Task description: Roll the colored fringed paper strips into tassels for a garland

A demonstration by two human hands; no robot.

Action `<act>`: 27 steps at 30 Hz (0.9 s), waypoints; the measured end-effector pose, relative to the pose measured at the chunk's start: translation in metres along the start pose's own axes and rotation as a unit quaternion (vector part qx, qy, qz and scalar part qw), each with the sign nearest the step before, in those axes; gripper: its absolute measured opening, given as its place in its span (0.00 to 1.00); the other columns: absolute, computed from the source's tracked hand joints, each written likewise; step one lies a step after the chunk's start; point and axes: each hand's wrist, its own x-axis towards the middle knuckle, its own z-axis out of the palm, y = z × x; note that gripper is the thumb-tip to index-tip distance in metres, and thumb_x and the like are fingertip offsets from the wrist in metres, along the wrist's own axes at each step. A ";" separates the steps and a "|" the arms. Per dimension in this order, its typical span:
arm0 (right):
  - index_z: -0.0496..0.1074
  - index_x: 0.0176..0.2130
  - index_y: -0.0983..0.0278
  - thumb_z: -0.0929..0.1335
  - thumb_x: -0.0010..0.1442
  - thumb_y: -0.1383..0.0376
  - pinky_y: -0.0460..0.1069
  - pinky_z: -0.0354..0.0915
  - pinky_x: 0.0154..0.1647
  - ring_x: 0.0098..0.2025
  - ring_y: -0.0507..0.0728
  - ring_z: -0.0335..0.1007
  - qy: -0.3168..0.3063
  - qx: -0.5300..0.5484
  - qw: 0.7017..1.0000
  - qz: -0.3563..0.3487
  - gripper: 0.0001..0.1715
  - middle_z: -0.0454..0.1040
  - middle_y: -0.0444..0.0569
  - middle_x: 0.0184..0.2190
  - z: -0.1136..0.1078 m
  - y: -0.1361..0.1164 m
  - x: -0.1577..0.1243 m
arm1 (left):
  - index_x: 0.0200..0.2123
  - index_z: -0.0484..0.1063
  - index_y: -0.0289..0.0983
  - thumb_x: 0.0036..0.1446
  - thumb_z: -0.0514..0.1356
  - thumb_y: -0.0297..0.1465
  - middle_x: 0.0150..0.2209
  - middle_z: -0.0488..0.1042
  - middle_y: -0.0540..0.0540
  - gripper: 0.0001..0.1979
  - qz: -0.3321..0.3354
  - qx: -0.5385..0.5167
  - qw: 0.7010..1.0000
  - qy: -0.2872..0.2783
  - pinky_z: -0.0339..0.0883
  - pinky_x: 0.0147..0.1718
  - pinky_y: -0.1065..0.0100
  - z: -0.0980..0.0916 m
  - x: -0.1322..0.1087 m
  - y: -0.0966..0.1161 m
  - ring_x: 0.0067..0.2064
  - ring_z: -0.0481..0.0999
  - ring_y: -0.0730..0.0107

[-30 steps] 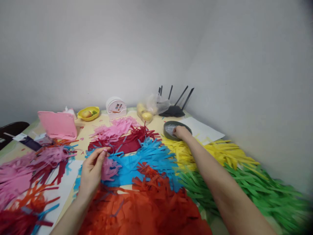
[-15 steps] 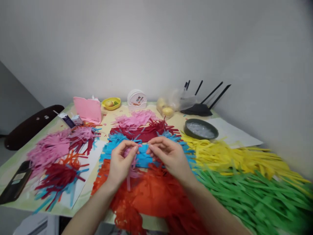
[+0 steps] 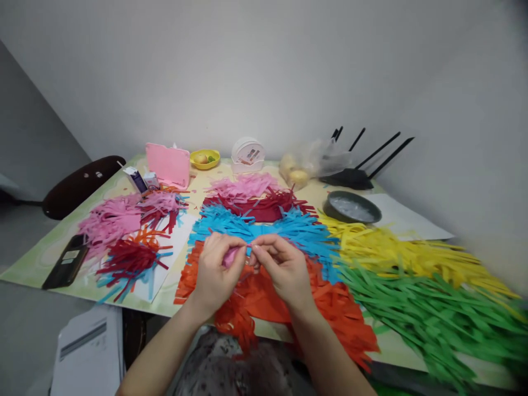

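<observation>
My left hand (image 3: 220, 272) is closed, with a bit of pink fringed paper (image 3: 230, 257) in its fingers. My right hand (image 3: 284, 269) pinches at a small blue piece (image 3: 248, 251) where the fingertips of both hands meet. Fingers hide most of what is held. Below the hands spreads orange fringed paper (image 3: 268, 300). Just beyond lies blue fringed paper (image 3: 307, 234), then dark red fringed paper (image 3: 264, 213) and a pink fringed pile (image 3: 245, 187).
Yellow strips (image 3: 383, 247) and green strips (image 3: 421, 313) cover the right side. Mixed tassels (image 3: 127, 261) and a phone (image 3: 68, 261) lie left. A pink stand (image 3: 168, 165), yellow dish (image 3: 205, 159), dark bowl (image 3: 352, 207) and black router (image 3: 350, 177) stand farther back.
My hands have come together, and their fingertips now meet. The pink fringe that hung below my left hand is mostly out of sight. The view has shifted, showing more of the left side.
</observation>
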 end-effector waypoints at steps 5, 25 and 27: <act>0.74 0.36 0.62 0.72 0.56 0.56 0.45 0.70 0.23 0.23 0.52 0.71 -0.027 -0.012 0.999 0.013 0.13 0.75 0.44 0.22 -0.001 0.003 -0.006 | 0.33 0.74 0.38 0.62 0.58 0.30 0.31 0.76 0.47 0.06 0.006 0.006 1.000 -0.007 0.62 0.39 0.65 -0.002 -0.008 -0.001 0.36 0.72 0.66; 0.75 0.33 0.64 0.71 0.57 0.52 0.43 0.49 0.17 0.17 0.47 0.49 -0.051 -0.054 0.996 0.041 0.17 0.57 0.37 0.15 -0.008 0.008 -0.008 | 0.31 0.73 0.36 0.57 0.63 0.32 0.31 0.75 0.47 0.06 -0.171 -0.214 0.962 -0.009 0.69 0.37 0.70 0.000 -0.020 -0.009 0.36 0.75 0.68; 0.76 0.36 0.64 0.71 0.57 0.54 0.44 0.55 0.19 0.19 0.48 0.56 -0.079 -0.076 0.993 0.039 0.16 0.63 0.38 0.17 -0.008 0.006 -0.007 | 0.29 0.72 0.36 0.56 0.64 0.32 0.29 0.74 0.48 0.06 -0.185 -0.235 0.954 0.009 0.68 0.35 0.70 0.000 -0.020 -0.011 0.34 0.75 0.69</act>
